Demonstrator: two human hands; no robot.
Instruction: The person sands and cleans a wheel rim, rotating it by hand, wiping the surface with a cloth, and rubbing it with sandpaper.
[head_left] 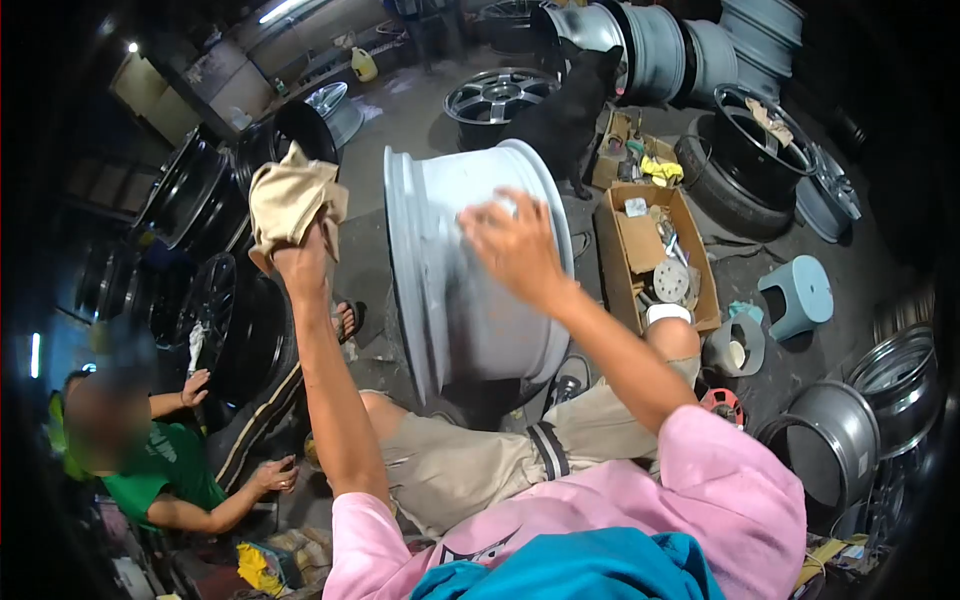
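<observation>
A grey-white wheel rim (480, 270) stands on its side between my knees, its barrel facing me and darker grey toward the bottom. My left hand (308, 262) is raised to the left of it, apart from the rim, and is closed around a crumpled beige cloth (295, 205). Over the barrel's upper right part is my right hand (515, 240), slightly blurred, with its fingers apart and bent. Nothing shows between those fingers; whether they touch the surface I cannot tell.
A co-worker in a green shirt (170, 465) sits at left, near black rims (235, 320). A black dog (565, 115) sits behind my rim. To the right are a cardboard box (705, 265) of tools, a light-blue stool (797, 297) and grey rims (830, 440).
</observation>
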